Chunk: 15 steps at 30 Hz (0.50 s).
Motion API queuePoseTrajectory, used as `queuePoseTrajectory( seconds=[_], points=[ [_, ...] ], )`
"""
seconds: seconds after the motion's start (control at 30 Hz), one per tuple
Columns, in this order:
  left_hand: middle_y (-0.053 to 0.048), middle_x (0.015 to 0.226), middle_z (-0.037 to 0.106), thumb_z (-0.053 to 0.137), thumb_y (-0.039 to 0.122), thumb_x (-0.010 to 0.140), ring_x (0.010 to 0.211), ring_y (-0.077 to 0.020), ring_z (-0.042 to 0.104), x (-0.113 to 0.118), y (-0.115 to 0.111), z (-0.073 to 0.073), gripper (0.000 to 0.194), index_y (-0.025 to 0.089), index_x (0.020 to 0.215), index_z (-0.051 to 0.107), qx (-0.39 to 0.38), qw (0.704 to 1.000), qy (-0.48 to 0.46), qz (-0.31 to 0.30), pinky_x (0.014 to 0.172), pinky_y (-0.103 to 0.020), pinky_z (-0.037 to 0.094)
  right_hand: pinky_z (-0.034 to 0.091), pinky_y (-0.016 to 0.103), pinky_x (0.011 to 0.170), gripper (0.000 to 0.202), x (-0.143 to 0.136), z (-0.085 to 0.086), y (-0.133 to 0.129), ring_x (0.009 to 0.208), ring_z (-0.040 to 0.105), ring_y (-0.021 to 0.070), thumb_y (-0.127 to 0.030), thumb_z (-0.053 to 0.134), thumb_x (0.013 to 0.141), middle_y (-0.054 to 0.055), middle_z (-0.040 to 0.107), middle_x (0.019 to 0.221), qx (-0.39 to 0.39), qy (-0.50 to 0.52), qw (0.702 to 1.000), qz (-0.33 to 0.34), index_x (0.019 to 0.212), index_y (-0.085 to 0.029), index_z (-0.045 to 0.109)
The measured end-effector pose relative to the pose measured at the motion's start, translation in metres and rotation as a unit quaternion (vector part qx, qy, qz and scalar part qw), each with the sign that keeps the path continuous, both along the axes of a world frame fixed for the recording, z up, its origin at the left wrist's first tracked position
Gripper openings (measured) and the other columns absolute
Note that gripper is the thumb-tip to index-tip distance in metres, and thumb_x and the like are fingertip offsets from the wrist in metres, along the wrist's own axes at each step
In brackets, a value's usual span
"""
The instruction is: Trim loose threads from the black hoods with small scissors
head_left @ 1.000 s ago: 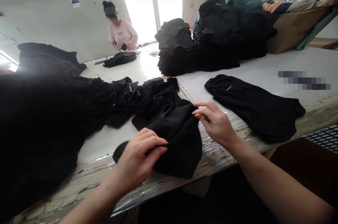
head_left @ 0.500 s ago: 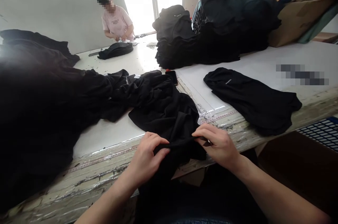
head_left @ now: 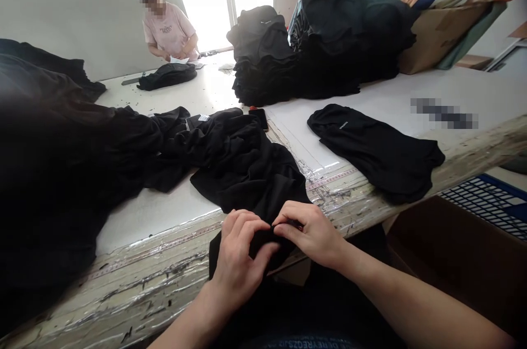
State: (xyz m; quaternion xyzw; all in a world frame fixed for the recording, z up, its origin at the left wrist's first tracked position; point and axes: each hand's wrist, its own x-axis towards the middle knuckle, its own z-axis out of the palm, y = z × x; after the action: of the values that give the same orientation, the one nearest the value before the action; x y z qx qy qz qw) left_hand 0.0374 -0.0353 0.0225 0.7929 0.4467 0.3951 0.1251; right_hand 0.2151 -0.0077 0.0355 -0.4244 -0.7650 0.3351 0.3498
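A crumpled black garment (head_left: 251,157) lies over the table's near edge, its lower part between my hands. My right hand (head_left: 310,231) pinches the black fabric between thumb and fingers. Just left of it, my left hand (head_left: 242,250) rests on the same cloth, its thumb and index finger curved with a gap between them; the index fingertip nearly meets the right fingertips. To the right, a folded black garment (head_left: 379,148) with a small pale print lies flat on the table.
A large dark fabric heap (head_left: 49,173) fills the left side. Tall stacks of black garments (head_left: 329,47) stand behind, beside a cardboard box (head_left: 440,33). A phone (head_left: 258,118) lies mid-table. Across the table stands a person (head_left: 167,31). A blue wire basket (head_left: 489,201) is at the right.
My right hand has moved left, close to my left hand. The left thumb and index finger have parted from their pinch on the cloth. The view has shifted slightly right.
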Motion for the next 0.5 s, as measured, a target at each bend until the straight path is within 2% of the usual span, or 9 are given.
queuePoseTrajectory(
  seconds=[0.07,0.1,0.17,0.23,0.27,0.37,0.43,0.5],
  points=[
    [-0.005,0.089,0.062,0.073,0.02,0.074,0.091,-0.0228,0.054,0.002,-0.001,-0.002,0.027,0.02,0.098,0.059,-0.024,1.0,-0.005,0.004,0.083,-0.041,0.047,0.044,0.024,0.054,0.01,-0.002,-0.008,-0.004,0.058,0.057,0.0117,-0.02,0.065,0.08,0.001,0.062,0.066,-0.033,0.048,0.998,-0.029,0.071,-0.016,0.067],
    [-0.004,0.085,0.062,0.072,0.019,0.075,0.089,-0.022,0.054,0.003,-0.002,-0.003,0.023,0.02,0.095,0.06,-0.019,1.0,-0.019,0.012,0.082,-0.04,0.047,0.043,0.023,0.05,0.012,-0.001,-0.011,-0.005,0.053,0.055,0.0108,-0.023,0.064,0.082,0.001,0.063,0.065,-0.062,0.079,0.994,-0.041,0.072,-0.016,0.066],
    [-0.002,0.077,0.061,0.066,0.012,0.078,0.084,-0.0197,0.055,0.005,-0.002,-0.007,0.013,0.021,0.086,0.061,0.012,0.998,-0.058,0.033,0.081,-0.038,0.047,0.042,0.023,0.044,0.019,0.003,-0.013,-0.005,0.045,0.051,0.0091,-0.03,0.059,0.085,0.001,0.064,0.064,-0.124,0.146,0.979,-0.071,0.073,-0.016,0.064],
    [-0.002,0.077,0.06,0.063,0.006,0.079,0.084,-0.0187,0.055,0.005,-0.001,-0.011,0.015,0.021,0.084,0.06,0.037,0.995,-0.084,0.042,0.082,-0.038,0.047,0.043,0.023,0.044,0.019,0.011,-0.011,-0.002,0.044,0.05,0.0088,-0.034,0.057,0.086,0.002,0.066,0.07,-0.154,0.169,0.968,-0.103,0.083,-0.017,0.063],
    [-0.002,0.078,0.061,0.064,0.005,0.078,0.085,-0.0187,0.055,0.005,-0.001,-0.013,0.017,0.021,0.085,0.06,0.044,0.994,-0.09,0.046,0.083,-0.039,0.047,0.044,0.024,0.047,0.018,0.015,-0.008,-0.001,0.048,0.051,0.0094,-0.033,0.06,0.084,0.003,0.067,0.076,-0.15,0.151,0.971,-0.11,0.091,-0.017,0.063],
    [-0.001,0.079,0.06,0.064,0.002,0.077,0.087,-0.019,0.056,0.002,0.0,-0.018,0.021,0.02,0.086,0.059,0.065,0.991,-0.097,0.058,0.087,-0.043,0.045,0.05,0.027,0.062,0.037,0.029,0.003,-0.001,0.07,0.059,0.0142,-0.026,0.069,0.075,0.005,0.065,0.097,-0.108,0.032,0.99,-0.085,0.11,-0.02,0.059],
    [-0.001,0.078,0.059,0.063,-0.001,0.075,0.087,-0.0196,0.056,0.002,-0.001,-0.02,0.023,0.02,0.085,0.058,0.082,0.99,-0.095,0.06,0.089,-0.046,0.043,0.05,0.028,0.071,0.029,0.033,0.01,-0.005,0.083,0.06,0.0168,-0.023,0.067,0.077,0.005,0.064,0.097,-0.1,-0.019,0.993,-0.056,0.105,-0.021,0.061],
    [-0.001,0.076,0.058,0.063,-0.002,0.075,0.087,-0.0201,0.056,0.003,-0.003,-0.02,0.025,0.02,0.085,0.058,0.095,0.99,-0.088,0.058,0.091,-0.049,0.042,0.049,0.028,0.071,0.015,0.032,0.013,-0.01,0.084,0.06,0.0167,-0.021,0.063,0.08,0.003,0.064,0.091,-0.11,-0.031,0.993,-0.035,0.095,-0.021,0.063]
  ],
)
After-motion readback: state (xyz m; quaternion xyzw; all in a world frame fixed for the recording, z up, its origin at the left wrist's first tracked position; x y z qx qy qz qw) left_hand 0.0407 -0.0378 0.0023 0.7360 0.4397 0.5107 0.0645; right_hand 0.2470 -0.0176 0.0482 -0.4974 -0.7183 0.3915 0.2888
